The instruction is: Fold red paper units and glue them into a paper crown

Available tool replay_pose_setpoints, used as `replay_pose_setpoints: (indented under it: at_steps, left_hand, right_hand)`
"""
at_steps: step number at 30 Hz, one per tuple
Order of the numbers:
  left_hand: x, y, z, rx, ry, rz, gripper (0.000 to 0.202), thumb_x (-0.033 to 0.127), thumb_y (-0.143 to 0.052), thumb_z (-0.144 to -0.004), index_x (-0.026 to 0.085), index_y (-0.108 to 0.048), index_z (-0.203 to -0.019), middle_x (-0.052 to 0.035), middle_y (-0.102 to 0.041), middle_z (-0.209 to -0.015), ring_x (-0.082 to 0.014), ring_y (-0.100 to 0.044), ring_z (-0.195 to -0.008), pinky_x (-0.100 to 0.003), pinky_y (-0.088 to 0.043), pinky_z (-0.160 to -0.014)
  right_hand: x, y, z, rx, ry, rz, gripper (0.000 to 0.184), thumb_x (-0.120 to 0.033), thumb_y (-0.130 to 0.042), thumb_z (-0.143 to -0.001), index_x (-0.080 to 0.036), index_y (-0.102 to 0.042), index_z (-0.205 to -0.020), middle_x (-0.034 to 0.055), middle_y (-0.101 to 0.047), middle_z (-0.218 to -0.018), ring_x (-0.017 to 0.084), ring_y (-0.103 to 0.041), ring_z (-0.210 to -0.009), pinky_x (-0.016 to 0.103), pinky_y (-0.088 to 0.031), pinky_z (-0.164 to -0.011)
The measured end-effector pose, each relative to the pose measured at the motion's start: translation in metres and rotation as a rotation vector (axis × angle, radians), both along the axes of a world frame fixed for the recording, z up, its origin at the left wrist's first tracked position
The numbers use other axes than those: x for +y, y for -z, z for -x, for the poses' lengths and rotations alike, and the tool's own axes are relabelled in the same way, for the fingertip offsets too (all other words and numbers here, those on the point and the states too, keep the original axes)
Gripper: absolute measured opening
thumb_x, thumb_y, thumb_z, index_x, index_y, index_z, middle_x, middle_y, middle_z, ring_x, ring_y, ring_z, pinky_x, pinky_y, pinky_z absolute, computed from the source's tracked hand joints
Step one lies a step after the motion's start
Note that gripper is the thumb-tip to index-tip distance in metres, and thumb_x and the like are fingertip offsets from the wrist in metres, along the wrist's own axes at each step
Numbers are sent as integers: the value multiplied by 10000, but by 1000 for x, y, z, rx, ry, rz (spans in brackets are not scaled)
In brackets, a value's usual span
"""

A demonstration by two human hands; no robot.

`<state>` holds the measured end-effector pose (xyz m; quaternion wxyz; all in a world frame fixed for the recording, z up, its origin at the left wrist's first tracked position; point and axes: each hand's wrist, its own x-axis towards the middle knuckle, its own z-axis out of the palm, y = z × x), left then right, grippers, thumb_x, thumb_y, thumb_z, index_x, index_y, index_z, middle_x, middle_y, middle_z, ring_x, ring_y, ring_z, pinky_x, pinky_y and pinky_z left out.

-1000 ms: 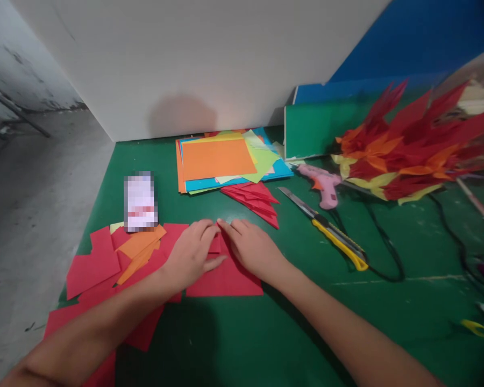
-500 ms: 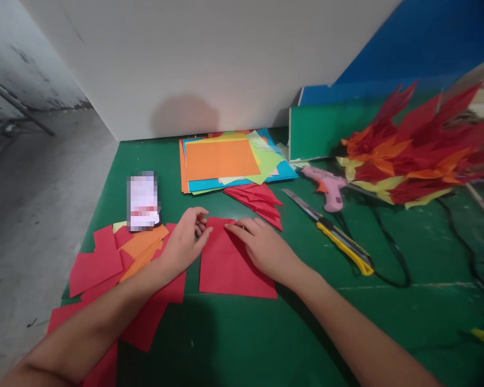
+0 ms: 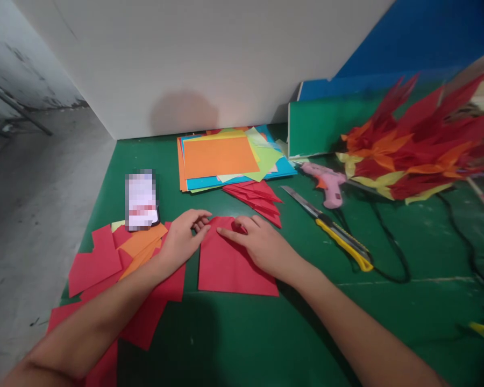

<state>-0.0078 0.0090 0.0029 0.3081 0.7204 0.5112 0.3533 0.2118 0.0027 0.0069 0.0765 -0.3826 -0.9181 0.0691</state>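
Observation:
A red sheet of paper (image 3: 237, 275) lies on the green table between my hands. Its upper left corner looks turned in. My left hand (image 3: 184, 232) is at that corner, thumb and index finger closed on the paper's edge, the other fingers curled. From the right, my right hand (image 3: 262, 244) rests on the upper part of the sheet. Its index finger is stretched across the paper toward the left hand, apart from the other fingers, and the hand hides the upper right corner. Just beyond lie folded red paper pieces (image 3: 258, 198).
Loose red papers (image 3: 94, 269) and orange pieces (image 3: 143, 244) lie under my left forearm, beside a phone (image 3: 141, 199). Coloured sheets (image 3: 220, 157) are stacked at the back. On the right are a utility knife (image 3: 341, 242), a pink glue gun (image 3: 328, 183) with cord, and a red-orange paper bunch (image 3: 411, 145).
My right index finger has slid left and slightly down across the red paper, nearer my left hand. The paper's upper left corner is more turned in. My left hand has barely moved.

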Motion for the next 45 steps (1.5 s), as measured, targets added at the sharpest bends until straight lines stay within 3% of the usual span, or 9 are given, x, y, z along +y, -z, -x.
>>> replay_pose_setpoints:
  at_steps: [6, 14, 23, 28, 32, 45]
  left_hand:
    - [2, -3, 2, 151, 74, -146, 121, 98, -549, -850, 177, -629, -895, -17, -626, -822, -113, -579, -705, -238, -502, -657]
    - [1, 2, 6, 338, 200, -352, 188, 124, -454, -921, 164, -637, -911, -53, -617, -855, -163, -584, -796, -303, -498, -714]
    - [1, -1, 6, 498, 279, -372, 221, 138, -407, -945, 129, -621, -892, -89, -595, -904, -190, -549, -816, -332, -483, -739]
    - [0, 2, 5, 508, 281, -419, 189, 139, -439, -938, 112, -624, -911, -101, -605, -915, -195, -547, -818, -323, -487, -716]
    - [1, 4, 4, 475, 309, -429, 205, 131, -412, -948, 118, -616, -928, -112, -623, -993, -196, -569, -873, -360, -508, -783]
    - [8, -2, 7, 469, 440, -425, 194, 97, -413, -938, 139, -602, -933, -98, -643, -1003, -188, -600, -907, -388, -515, -853]
  right_hand:
    - [0, 1, 0, -6, -10, -24, 506, -79, -367, -914, -296, -494, -1353, 110, -555, -1104, 215, -465, -861, 335, -415, -740]
    - [0, 6, 1, 35, 41, -41, 490, -28, -335, -871, -139, -531, -1306, 140, -595, -1163, 231, -515, -902, 389, -469, -819]
    - [0, 6, 2, 44, 57, -36, 461, -32, -356, -871, -117, -530, -1290, 148, -590, -1144, 240, -531, -924, 389, -477, -825]
    - [-2, 5, 3, 99, 74, -1, 474, -27, -341, -870, -129, -502, -1303, 135, -581, -1175, 237, -526, -963, 392, -469, -856]
    - [-2, 4, 2, 82, 69, 3, 530, -30, -340, -868, -167, -447, -1368, 129, -583, -1175, 232, -524, -937, 391, -478, -824]
    - [-1, 6, 2, 55, 69, -7, 513, -34, -343, -868, -173, -501, -1336, 130, -592, -1148, 224, -522, -892, 387, -475, -803]
